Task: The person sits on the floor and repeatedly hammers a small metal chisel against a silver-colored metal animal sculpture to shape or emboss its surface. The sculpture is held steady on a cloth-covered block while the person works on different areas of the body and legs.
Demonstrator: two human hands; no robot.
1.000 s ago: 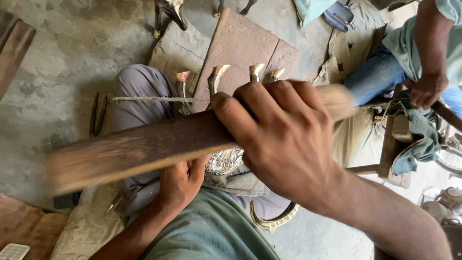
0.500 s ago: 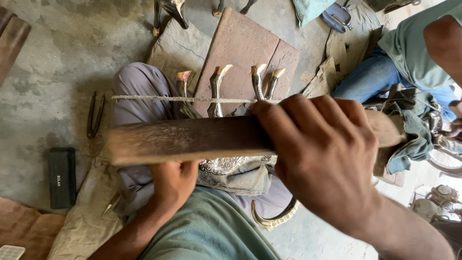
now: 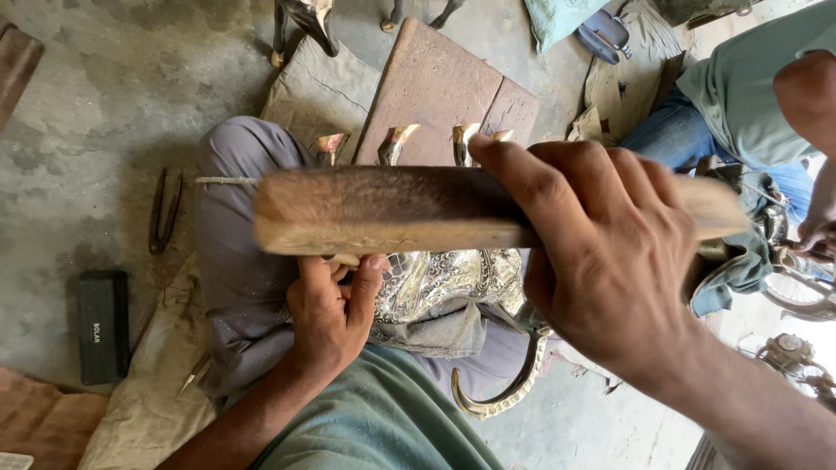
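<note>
My right hand (image 3: 610,252) grips a thick wooden block (image 3: 392,209), held level and close to the camera above my lap. Under it, my left hand (image 3: 331,313) holds an embossed silvery metal animal figure (image 3: 444,283) lying on my legs. Its brass-tipped legs (image 3: 394,141) stick up past the far edge of the block. A curved brass horn (image 3: 514,387) of the figure hangs below my knee. A thin rod (image 3: 226,181) crosses near the legs.
A brown board (image 3: 435,78) and sackcloth (image 3: 313,87) lie on the concrete floor ahead. Pliers (image 3: 161,213) and a black rectangular box (image 3: 100,326) lie at the left. Another person in jeans (image 3: 697,130) sits at the right, and another metal figure's legs (image 3: 300,22) show at the top.
My right hand has drawn the wooden block to the right and nearer the camera, above the figure. My left hand stays on the figure.
</note>
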